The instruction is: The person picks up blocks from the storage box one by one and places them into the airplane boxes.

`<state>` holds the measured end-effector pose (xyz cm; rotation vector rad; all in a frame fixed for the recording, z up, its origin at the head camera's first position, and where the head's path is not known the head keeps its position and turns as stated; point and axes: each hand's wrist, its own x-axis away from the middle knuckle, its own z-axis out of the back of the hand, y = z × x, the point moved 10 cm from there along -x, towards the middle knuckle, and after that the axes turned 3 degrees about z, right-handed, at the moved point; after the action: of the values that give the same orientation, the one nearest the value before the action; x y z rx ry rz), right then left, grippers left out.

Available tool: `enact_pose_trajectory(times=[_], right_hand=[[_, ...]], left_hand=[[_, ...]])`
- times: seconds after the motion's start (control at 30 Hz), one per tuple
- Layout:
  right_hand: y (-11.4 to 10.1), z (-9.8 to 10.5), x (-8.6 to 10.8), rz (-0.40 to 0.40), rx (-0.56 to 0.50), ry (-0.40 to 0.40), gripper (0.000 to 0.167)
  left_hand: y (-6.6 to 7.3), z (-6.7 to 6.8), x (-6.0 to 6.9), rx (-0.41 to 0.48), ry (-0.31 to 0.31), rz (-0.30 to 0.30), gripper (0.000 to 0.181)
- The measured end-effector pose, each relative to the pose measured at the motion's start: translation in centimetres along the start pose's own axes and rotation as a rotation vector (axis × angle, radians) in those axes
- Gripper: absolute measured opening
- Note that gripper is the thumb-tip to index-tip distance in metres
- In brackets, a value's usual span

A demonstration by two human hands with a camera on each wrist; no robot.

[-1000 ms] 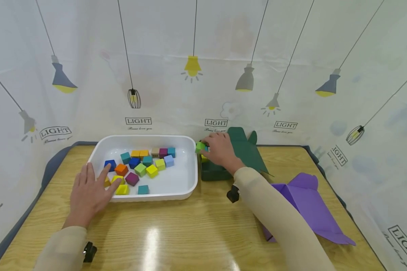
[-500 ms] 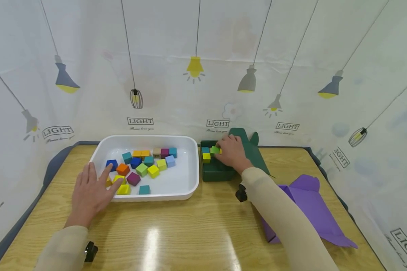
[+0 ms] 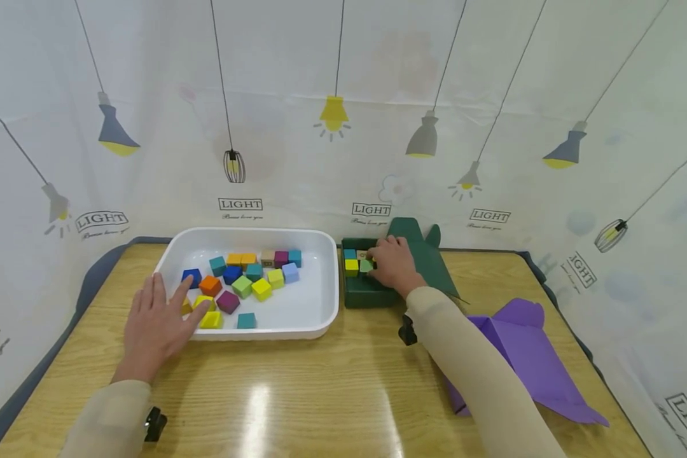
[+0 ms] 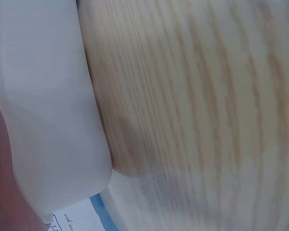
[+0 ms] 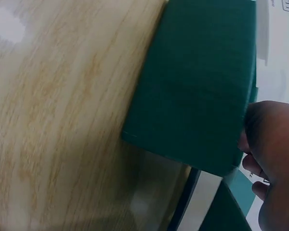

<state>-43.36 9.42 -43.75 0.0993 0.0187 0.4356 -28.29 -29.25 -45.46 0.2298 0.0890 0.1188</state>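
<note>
Head view shows me the left hand (image 3: 157, 321) spread over the near left corner of the tray (image 3: 300, 312), index finger just beside a blue cube (image 3: 191, 277). The right hand (image 3: 395, 264) reaches into the green box (image 3: 372, 298), just right of the tray, its fingertips at a green cube (image 3: 366, 266); I cannot tell whether they pinch it. That cube is in the box's left part, beside a yellow cube (image 3: 351, 268), with a teal cube (image 3: 350, 254) and a wooden cube (image 3: 362, 254) behind. I see more loose cubes across the tray, and an open purple box (image 3: 535, 362) partly behind the right sleeve (image 3: 475, 362).
</note>
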Motion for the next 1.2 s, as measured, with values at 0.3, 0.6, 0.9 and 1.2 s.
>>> enact_pose_trajectory(times=[0.3,0.6,0.9,1.2], right_hand=[[-0.3,-0.9,-0.5,0.004,0.056,-0.013,0.037],[-0.7,-0.8,-0.6,0.013,0.090,0.035,0.039],[-1.0,-0.6,-0.5,0.008,0.087,0.063,0.033],[-1.1,0.3,-0.1,0.010,0.078,0.075,0.032]], left_hand=[[0.0,0.1,0.0,-0.011,0.003,0.004,0.080],[0.0,0.1,0.0,-0.018,0.002,0.007,0.080],[0.0,0.1,0.0,-0.016,0.003,0.006,0.080],[0.0,0.1,0.0,-0.015,0.010,0.007,0.079]])
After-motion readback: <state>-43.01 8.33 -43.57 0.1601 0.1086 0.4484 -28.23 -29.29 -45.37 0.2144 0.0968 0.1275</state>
